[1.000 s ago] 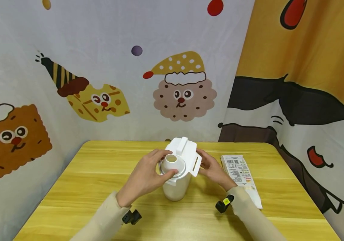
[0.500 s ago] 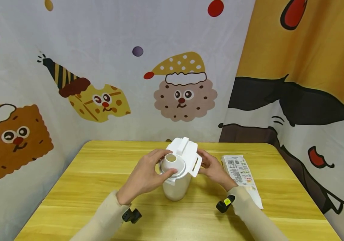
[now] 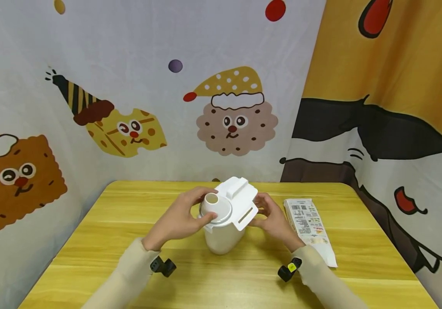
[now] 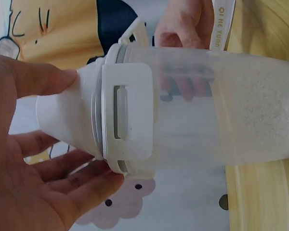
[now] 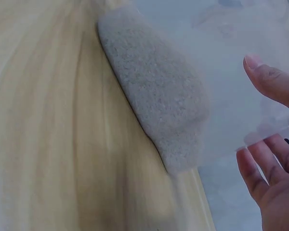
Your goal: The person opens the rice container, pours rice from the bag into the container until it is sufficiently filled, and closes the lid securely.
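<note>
A tall translucent storage container (image 3: 221, 241) stands on the table, with pale grains (image 5: 154, 72) in its lower part. It has a white lid (image 3: 244, 199) with flap latches and a round open spout (image 4: 67, 108). My left hand (image 3: 180, 216) grips the spout and the lid's rim, thumb on the near side and fingers on the far side. My right hand (image 3: 272, 216) holds the container's right side below the lid; in the right wrist view its thumb lies along the clear wall and its fingertips meet the edge.
A flat white printed packet (image 3: 309, 225) lies on the wooden table (image 3: 128, 223), right of the container and partly behind the right forearm. A curtain with cartoon figures (image 3: 135, 77) hangs behind the table's far edge.
The container has turned slightly clockwise as seen from above, its spout shifting left and its right latch coming nearer. My left hand has moved left with the spout.
</note>
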The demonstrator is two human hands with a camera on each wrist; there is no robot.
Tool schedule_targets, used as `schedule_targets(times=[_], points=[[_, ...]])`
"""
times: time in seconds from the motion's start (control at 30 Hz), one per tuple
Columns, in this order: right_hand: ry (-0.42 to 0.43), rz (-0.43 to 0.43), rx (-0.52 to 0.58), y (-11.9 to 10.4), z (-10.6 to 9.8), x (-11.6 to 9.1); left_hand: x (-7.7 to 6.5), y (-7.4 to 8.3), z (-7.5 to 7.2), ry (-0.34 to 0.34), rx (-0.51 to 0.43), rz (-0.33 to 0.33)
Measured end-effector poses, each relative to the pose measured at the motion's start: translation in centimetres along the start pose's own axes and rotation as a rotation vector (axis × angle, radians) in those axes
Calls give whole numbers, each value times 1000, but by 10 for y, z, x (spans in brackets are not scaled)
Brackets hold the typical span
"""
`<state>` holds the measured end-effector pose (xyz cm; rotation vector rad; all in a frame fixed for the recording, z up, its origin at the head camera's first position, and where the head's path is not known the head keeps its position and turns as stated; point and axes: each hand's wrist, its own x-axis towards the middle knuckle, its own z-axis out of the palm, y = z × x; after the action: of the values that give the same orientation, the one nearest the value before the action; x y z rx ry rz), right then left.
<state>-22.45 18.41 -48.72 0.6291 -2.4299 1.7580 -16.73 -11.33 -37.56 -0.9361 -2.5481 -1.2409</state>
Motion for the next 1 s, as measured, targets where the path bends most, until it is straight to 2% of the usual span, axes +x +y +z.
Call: schedule_targets(times=[0.17, 0.27, 0.43, 0.57, 0.67, 0.9, 1.0], points=[[53, 12, -17, -3, 5, -4, 2, -9, -7, -35, -79, 16], [68, 11, -26, -4, 7, -6, 3, -13, -9, -52, -110, 4], [56, 7, -52, -6, 5, -7, 3, -15, -11, -65, -114, 9], [18, -1, -31, -4, 1, -5, 2, -12, -12, -62, -78, 11], [-13, 5, 3, -2, -2, -1, 1, -7, -11, -30, -27, -3], [-46, 25, 57, 0, -8, 4, -3, 10, 2, 133, 101, -20], [-47, 31, 73, 0, -8, 5, -3, 14, 8, 179, 129, -30]])
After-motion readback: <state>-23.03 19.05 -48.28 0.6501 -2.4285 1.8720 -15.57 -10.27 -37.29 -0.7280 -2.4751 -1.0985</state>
